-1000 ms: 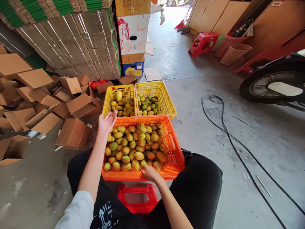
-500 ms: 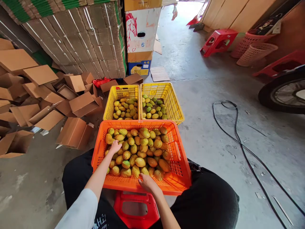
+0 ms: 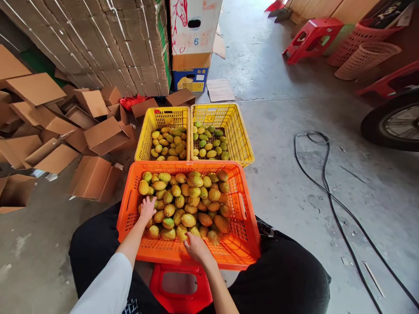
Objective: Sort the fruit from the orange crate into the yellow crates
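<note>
Oval yellow-green fruits [image 3: 188, 220] lie heaped in an orange plastic crate [image 3: 240, 257] between my knees. Over the left part of the heap, my left hand [image 3: 148, 209] rests on the fruits with its fingers apart. At the crate's front side, my right hand [image 3: 197, 248] has its thumb and forefinger apart, close against the front fruits; its other fingers are partly hidden. I see no fruit lifted in either hand.
Two yellow crates with similar fruits, a left one [image 3: 140, 141] and a right one [image 3: 245, 137], stand beyond the orange crate. A red stool [image 3: 183, 301] is below it. Cardboard boxes [image 3: 108, 135] litter the left floor; a black cable [image 3: 330, 196] lies right, near a wheel [image 3: 393, 124].
My left hand has moved nearer along the heap's left side, its fingers now more spread. My right hand stays by the front fruits. The view has tilted down slightly.
</note>
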